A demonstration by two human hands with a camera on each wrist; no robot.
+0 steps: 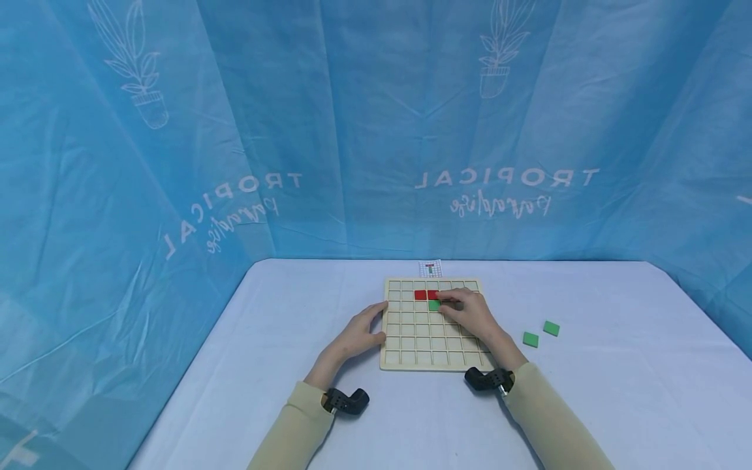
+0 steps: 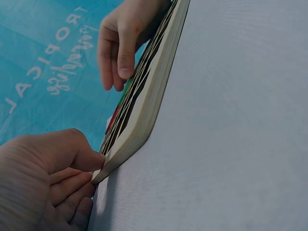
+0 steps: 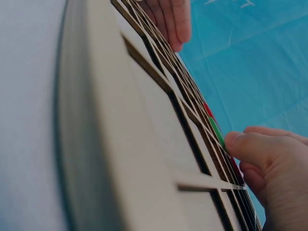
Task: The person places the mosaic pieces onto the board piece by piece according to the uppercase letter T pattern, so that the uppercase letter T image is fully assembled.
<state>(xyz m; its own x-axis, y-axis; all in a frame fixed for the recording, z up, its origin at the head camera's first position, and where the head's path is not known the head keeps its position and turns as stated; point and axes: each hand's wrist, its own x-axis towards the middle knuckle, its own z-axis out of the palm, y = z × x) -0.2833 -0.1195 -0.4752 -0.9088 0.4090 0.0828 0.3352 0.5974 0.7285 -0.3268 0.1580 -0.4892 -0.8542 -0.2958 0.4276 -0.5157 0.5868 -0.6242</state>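
A square pale wooden grid board (image 1: 408, 346) lies on the table, its cells marked by raised strips. Two red tiles (image 1: 420, 295) show side by side in an upper row, with a green tile (image 1: 435, 305) just below the right one. My right hand (image 1: 470, 312) is over these tiles; its thumb is by the green tile in the right wrist view, and a bit of red (image 3: 235, 168) shows beneath it. No tile can be seen pinched between its fingers. At the board's left edge, my left hand (image 1: 356, 333) touches the rim with thumb and fingertips.
Two loose green tiles (image 1: 531, 339) lie on the white tablecloth (image 1: 634, 391) right of the board. A small printed card (image 1: 430, 268) with a coloured grid pattern stands behind the board. Blue printed cloth (image 1: 376, 130) hangs behind and beside the table.
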